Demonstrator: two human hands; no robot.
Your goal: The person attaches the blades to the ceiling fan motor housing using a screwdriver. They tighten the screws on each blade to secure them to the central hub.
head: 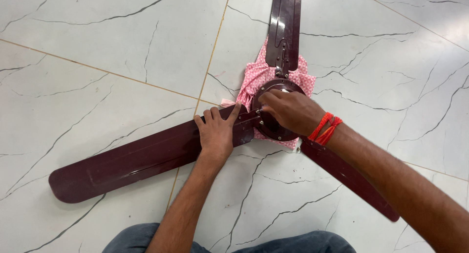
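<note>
Lay spread on a white marble-look tiled floor [97, 43], grey-veined, with thin tan grout lines: a maroon three-bladed ceiling fan [146, 157], blades flat against the tiles. Sat under its round hub, a crumpled pink patterned cloth [254, 79], directly on the floor. Reached toward the far edge, the near-left and the near-right.

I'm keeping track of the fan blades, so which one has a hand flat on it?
The blade pointing lower left: the left hand presses on it near the hub.
</note>
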